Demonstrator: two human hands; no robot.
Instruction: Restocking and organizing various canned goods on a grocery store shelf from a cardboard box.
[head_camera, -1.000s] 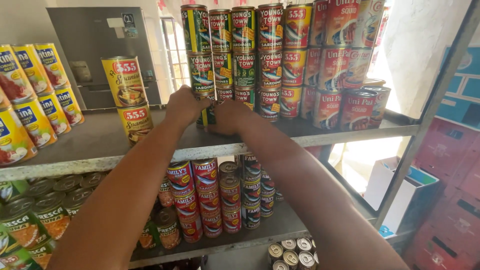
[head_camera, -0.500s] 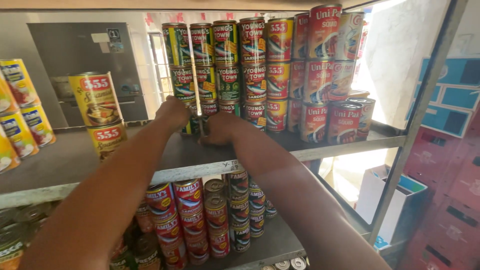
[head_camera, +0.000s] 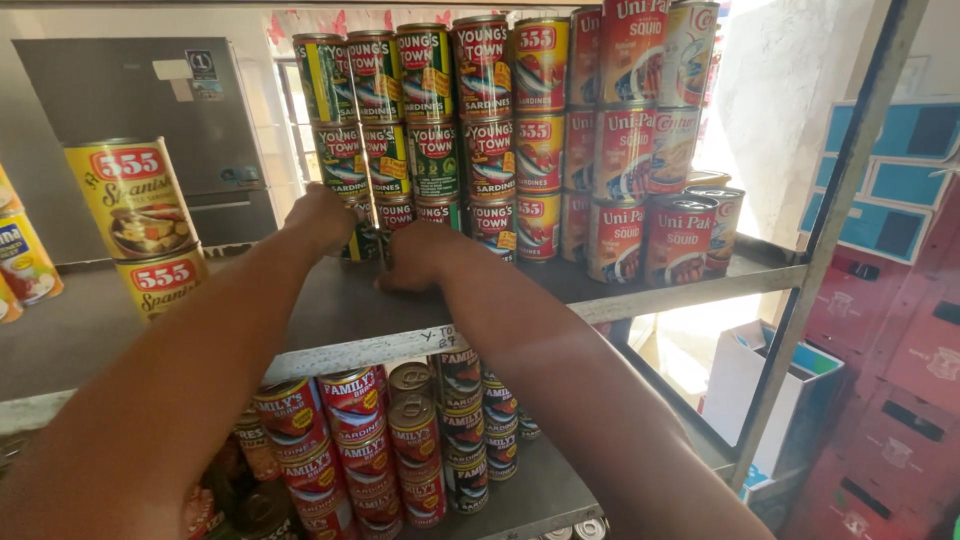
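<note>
My left hand (head_camera: 322, 217) and my right hand (head_camera: 420, 255) reach to the back of a grey metal shelf (head_camera: 640, 290). Both rest against the bottom row of a stack of green and red tin cans (head_camera: 410, 130). The left hand covers a green-labelled can (head_camera: 362, 240) at the stack's left corner. Fingers of the right hand curl around the base of a red-labelled can (head_camera: 392, 215). How firmly either can is gripped is hidden by the hands.
Two yellow cans (head_camera: 140, 215) stand stacked at the left. Red and orange cans (head_camera: 640, 150) fill the right of the shelf. More red cans (head_camera: 400, 440) sit on the lower shelf. A metal upright (head_camera: 830, 240) and red and blue crates (head_camera: 900, 310) are at the right.
The view has shifted right and closer, so the yellow cans at the left slid out of frame. Both hands stay at the bottom cans of the stack.
</note>
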